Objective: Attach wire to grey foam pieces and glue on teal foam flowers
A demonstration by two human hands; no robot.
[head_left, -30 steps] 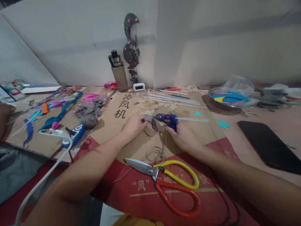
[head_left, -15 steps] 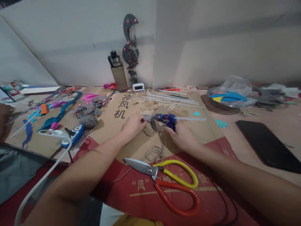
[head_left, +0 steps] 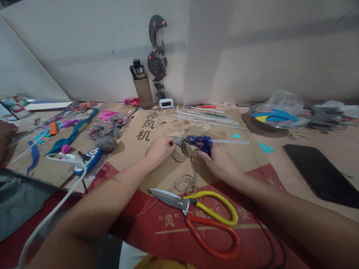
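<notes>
In my right hand [head_left: 221,160] is a blue hot glue gun [head_left: 202,142], with a long translucent glue stick [head_left: 232,142] poking out of its back end toward the right. Its nozzle end points left, close to a small grey piece [head_left: 177,140] pinched by the fingertips of my left hand [head_left: 161,149]. Whether nozzle and piece touch I cannot tell. Grey yarn [head_left: 185,181] hangs from there and lies in loose loops on the cardboard [head_left: 157,175]. Nearer to me rest large scissors [head_left: 183,203] with one yellow and one red handle, blades pointing left.
Spare glue sticks [head_left: 207,117] lie behind the glue gun. A bottle [head_left: 143,91] and a small white clock [head_left: 166,103] stand by the wall. At right are a metal bowl [head_left: 256,123] and a black phone [head_left: 319,173]; grey yarn [head_left: 105,144] and a power strip [head_left: 89,161] lie left. Another person's hand [head_left: 6,136] shows far left.
The whole view has shifted very slightly. Both hands keep their places, the glue gun still held beside the grey piece.
</notes>
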